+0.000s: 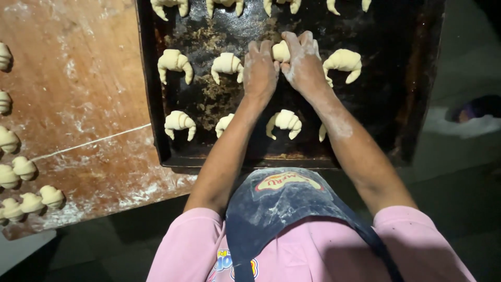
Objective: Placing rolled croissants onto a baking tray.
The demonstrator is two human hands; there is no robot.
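Pale, soft crescent-shaped dough piece (281,51) sits pinched between both hands in the middle row of the dark, crusted metal baking tray (412,104), straight ahead of the person. Its long axis runs roughly left to right, though the fingers hide most of it. The flour-dusted left hand (260,70) covers its left end with fingers curled down; the flour-dusted right hand (302,62) wraps its right end, fingers closed over the top. Both touch it, neither noticeably nearer. Just right lies a plump curved raw croissant (343,62), tips pointing down; to the left another ridged raw croissant (226,65) lies close by the left hand. More shaped pieces fill the rows above and below. The tray's bed is black with baked-on residue. To its left, a floured brown wooden surface (78,78) carries small rolled dough pieces (31,201) along its edge.
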